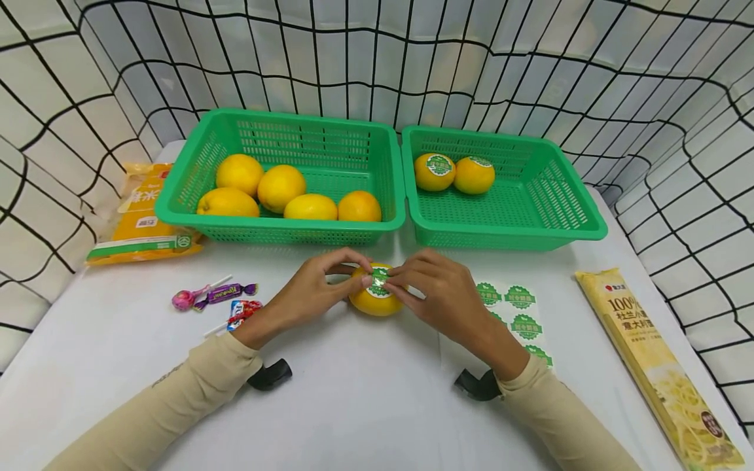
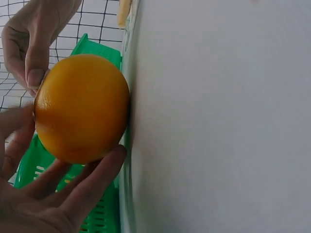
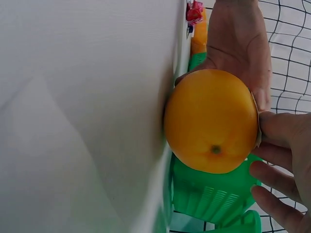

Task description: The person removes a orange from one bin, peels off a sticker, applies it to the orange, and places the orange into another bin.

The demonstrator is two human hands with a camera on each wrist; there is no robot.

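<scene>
An orange sits on the white table between both hands, below the two baskets. On its upper side lies a round green-and-white sticker, whose edge stands slightly off the peel in the right wrist view. My left hand holds the orange from the left, its thumb on the sticker; in the left wrist view its fingers curve along the fruit's side. From the right, my right hand pinches the sticker's edge between thumb and forefinger, the other fingers bent.
A green basket at back left holds several oranges; the green basket beside it holds two stickered ones. A sticker sheet lies partly under my right forearm. Candies and a yellow bag lie left, a spaghetti pack right. Black netting stands behind.
</scene>
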